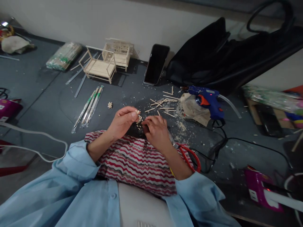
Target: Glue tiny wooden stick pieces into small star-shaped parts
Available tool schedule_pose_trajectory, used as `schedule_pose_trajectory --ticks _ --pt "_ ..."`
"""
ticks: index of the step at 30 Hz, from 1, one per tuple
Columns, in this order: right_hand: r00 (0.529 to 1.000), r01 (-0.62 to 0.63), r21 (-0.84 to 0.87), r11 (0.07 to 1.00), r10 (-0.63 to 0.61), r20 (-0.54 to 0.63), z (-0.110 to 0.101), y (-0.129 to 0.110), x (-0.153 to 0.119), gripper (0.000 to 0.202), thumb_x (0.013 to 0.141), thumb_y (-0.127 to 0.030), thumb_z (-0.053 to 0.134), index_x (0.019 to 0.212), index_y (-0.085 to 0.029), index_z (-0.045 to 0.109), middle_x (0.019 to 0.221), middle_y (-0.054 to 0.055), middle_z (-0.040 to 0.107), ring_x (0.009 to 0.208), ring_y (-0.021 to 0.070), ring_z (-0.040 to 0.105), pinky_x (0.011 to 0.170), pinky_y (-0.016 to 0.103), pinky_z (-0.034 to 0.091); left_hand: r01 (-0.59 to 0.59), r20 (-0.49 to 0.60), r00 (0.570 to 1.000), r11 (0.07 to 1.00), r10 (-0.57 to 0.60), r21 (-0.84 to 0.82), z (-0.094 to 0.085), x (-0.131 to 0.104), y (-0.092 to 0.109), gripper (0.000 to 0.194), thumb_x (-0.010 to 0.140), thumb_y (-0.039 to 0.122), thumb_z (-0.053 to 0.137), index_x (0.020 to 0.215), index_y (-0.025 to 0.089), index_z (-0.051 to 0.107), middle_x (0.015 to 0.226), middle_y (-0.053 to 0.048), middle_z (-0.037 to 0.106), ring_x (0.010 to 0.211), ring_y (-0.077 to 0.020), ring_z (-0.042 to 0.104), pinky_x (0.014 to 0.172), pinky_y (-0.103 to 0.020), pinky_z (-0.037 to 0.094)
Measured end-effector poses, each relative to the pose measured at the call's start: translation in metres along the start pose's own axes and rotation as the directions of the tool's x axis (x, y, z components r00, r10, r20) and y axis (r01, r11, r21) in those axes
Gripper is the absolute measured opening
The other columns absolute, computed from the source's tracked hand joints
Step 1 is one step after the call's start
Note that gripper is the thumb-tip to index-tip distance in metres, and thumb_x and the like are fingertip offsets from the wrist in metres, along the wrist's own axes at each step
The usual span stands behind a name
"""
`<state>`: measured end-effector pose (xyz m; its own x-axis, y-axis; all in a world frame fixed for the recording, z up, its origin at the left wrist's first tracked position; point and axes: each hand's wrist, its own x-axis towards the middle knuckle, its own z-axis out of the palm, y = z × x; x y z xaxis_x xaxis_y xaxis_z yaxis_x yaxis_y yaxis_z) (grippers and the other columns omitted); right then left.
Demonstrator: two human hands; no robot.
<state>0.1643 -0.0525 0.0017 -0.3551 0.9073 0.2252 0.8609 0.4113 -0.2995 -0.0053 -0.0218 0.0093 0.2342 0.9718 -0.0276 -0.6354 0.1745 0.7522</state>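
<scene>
My left hand (123, 121) pinches a small pale cluster of wooden bits (137, 112) between thumb and fingers, a little above the table. Just under it lies a heap of short cut stick pieces (139, 121). My right hand (155, 130) is beside that heap with its fingers curled together; whatever is at the fingertips is too small to make out. A finished-looking star-shaped cluster (110, 105) of the same bits sits to the left. Longer thin wooden sticks (163, 102) are scattered beyond my right hand.
A blue glue gun (208, 101) rests on a crumpled cloth-like piece (194, 110), its cord trailing right. Red-handled scissors (195, 157) lie by my right forearm. Two miniature wooden chairs (100, 67), a phone (156, 64), packaged sticks (88, 105) and a black bag (201, 60) stand around.
</scene>
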Motion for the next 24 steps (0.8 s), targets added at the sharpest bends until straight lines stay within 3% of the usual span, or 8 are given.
schedule_pose_trajectory --ticks 8,12,17,24 --pt "0.999 0.022 -0.007 1.0 -0.022 0.032 0.005 0.0 0.001 0.012 0.091 -0.02 0.059 0.092 -0.022 0.071 0.106 0.008 0.068 0.105 0.0271 0.051 0.089 0.042 0.036 0.01 0.016 1.0 1.0 -0.01 0.001 0.0 0.0 -0.002 0.016 0.068 0.03 0.084 0.074 0.019 0.074 0.06 0.003 0.058 0.061 -0.008 0.051 0.064 -0.024 0.042" --pt "0.999 -0.019 0.171 0.985 0.024 -0.028 0.001 0.001 0.001 0.012 0.092 -0.02 0.057 0.091 -0.02 0.069 0.103 0.009 0.069 0.102 0.0266 0.053 0.091 0.042 0.039 0.029 0.017 0.999 1.0 -0.029 0.012 -0.001 0.0 -0.003 0.015 0.068 0.029 0.084 0.074 0.019 0.074 0.06 0.003 0.059 0.06 -0.0078 0.052 0.064 -0.023 0.042" --pt "0.972 -0.038 0.589 0.807 0.165 -0.164 -0.018 -0.005 -0.004 0.013 0.094 -0.031 0.058 0.086 -0.023 0.065 0.096 0.004 0.069 0.096 0.0209 0.06 0.09 0.036 0.045 0.084 0.003 0.996 0.995 -0.084 0.059 0.0 -0.001 -0.007 0.019 0.064 0.031 0.086 0.072 0.019 0.075 0.062 0.003 0.063 0.06 -0.0077 0.054 0.063 -0.023 0.043" --pt "0.948 -0.118 0.814 0.569 0.308 -0.078 -0.025 -0.011 -0.01 0.015 0.091 -0.032 0.061 0.08 -0.022 0.064 0.092 0.003 0.068 0.089 0.0183 0.062 0.086 0.033 0.047 0.162 0.048 0.985 0.981 -0.167 0.103 -0.001 -0.004 -0.018 0.021 0.06 0.03 0.089 0.073 0.019 0.076 0.07 0.001 0.069 0.062 -0.0085 0.058 0.063 -0.023 0.045"
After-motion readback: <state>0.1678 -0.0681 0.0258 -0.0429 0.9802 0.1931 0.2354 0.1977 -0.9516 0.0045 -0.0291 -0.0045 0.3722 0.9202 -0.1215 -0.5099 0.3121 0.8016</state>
